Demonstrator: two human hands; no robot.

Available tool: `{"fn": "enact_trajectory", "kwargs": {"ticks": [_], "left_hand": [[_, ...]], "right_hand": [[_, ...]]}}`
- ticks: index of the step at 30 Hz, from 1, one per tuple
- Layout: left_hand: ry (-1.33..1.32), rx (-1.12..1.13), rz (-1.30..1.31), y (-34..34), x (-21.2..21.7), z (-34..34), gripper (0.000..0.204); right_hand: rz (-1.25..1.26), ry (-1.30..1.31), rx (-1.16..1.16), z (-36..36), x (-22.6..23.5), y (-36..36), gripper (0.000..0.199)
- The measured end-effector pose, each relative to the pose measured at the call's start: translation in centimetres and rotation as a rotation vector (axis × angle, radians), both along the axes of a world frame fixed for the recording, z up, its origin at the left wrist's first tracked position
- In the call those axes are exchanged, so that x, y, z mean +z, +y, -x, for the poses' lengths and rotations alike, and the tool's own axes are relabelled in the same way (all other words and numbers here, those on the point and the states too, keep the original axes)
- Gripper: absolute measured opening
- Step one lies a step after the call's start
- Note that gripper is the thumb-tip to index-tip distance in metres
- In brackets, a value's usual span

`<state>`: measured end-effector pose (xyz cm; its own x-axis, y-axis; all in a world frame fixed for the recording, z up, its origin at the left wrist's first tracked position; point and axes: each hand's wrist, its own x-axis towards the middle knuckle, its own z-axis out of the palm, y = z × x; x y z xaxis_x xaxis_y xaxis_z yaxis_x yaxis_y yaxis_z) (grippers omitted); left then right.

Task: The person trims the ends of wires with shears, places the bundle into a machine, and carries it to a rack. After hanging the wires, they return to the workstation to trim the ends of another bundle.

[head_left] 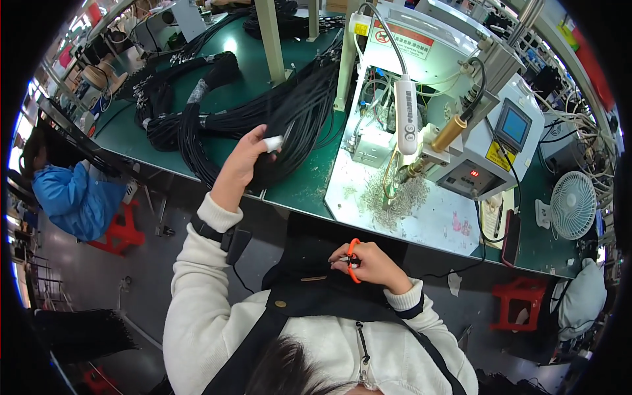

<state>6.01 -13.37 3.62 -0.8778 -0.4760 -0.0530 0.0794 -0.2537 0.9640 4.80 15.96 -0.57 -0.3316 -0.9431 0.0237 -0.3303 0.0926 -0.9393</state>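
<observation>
The left hand [247, 158] reaches out over the near edge of the green table [299, 187], its grip closed around a thick bundle of black cables [289, 122]. One fingertip carries a white wrap. The cables are thin, smooth and glossy, and run in a long sheaf toward the far right, where they hang over a pale upright post [271, 39]. Further coils of the same cable lie heaped on the table to the left, some sleeved in matt black.

The right hand [375, 263] sits low and near the body, grip shut on a pair of small snips with orange handles [353, 260]; the short blades point left.

To the right of the cables stands a boxy white machine [454, 99] with a brass cylindrical nozzle [449, 133] and a small screen on a grey panel. On the white plate below it lies a ragged pile of fine metallic offcuts [395, 194]. A round white fan [573, 204] stands on the far right of the table.

A person in a blue jacket [76, 197] sits at the left, beside a red stool [122, 227].
</observation>
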Motion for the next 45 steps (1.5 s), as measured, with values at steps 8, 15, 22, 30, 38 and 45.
{"fn": "enact_trajectory", "kwargs": {"ticks": [8,15,22,30,38,45], "left_hand": [[-0.023,-0.592,-0.316,-2.8,0.7,-1.5,0.037],[0.377,-0.512,-0.240,-5.6,6.0,-5.3,0.041],[0.526,-0.403,-0.242,-13.6,13.3,-6.5,0.029],[0.580,-0.100,-0.367,-19.0,11.9,-6.9,0.029],[0.057,-0.175,-0.770,-11.8,4.9,-1.6,0.018],[0.442,-0.119,-0.352,-15.6,7.5,-5.9,0.019]], "right_hand": [[0.428,0.545,-0.092,0.6,1.7,-9.2,0.030],[0.401,0.572,-0.231,1.4,0.6,-16.5,0.029],[0.326,0.544,-0.257,1.1,-1.3,-16.8,0.029],[0.338,0.553,-0.283,1.1,-1.8,-16.1,0.030],[0.332,0.577,-0.320,1.5,-2.0,-16.3,0.026],[0.366,0.491,-0.348,1.8,-2.0,-16.0,0.022]]}}
